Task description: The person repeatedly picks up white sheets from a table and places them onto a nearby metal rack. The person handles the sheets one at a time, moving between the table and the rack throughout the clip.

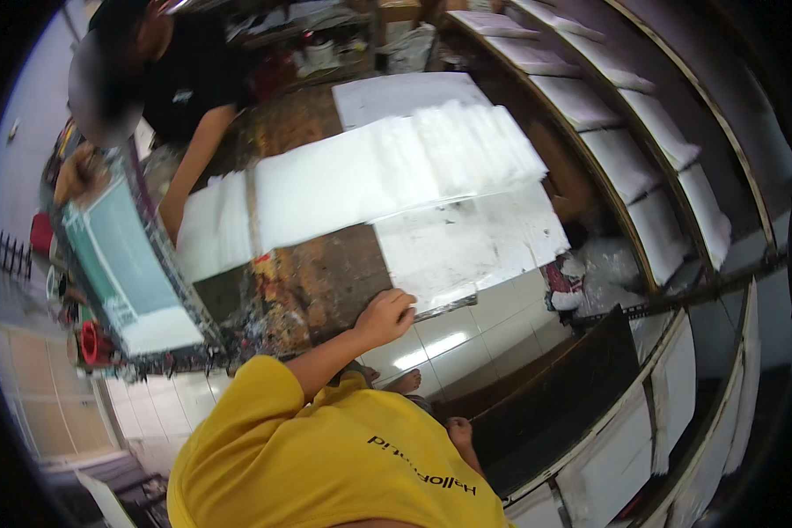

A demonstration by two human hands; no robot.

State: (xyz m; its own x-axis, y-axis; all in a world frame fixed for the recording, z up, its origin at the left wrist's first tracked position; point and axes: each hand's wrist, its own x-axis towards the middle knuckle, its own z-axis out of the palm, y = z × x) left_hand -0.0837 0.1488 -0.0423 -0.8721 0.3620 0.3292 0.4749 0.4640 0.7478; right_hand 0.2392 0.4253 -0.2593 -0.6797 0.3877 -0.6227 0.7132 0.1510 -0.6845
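My left hand (385, 317) rests with curled fingers on the near edge of the worktable (312, 277), beside the corner of a white sheet (466, 246). Its palm side is hidden, so I cannot see whether anything is in it. Hanging low beside my yellow shirt is my right hand (459, 431), small in view, its fingers unclear. A long row of overlapping white sheets (326, 189), thin and slightly translucent, lies across the table. To the left, a screen-printing frame (136, 255) with teal and pale mesh stands tilted up.
Across the table a co-worker in a black shirt (185, 79) has one hand (77, 173) at the frame's top and an arm (198, 163) reaching behind it. Racks (581, 101) with white sheets stand at the right. Below lies a dark panel (563, 396) beside tiled floor.
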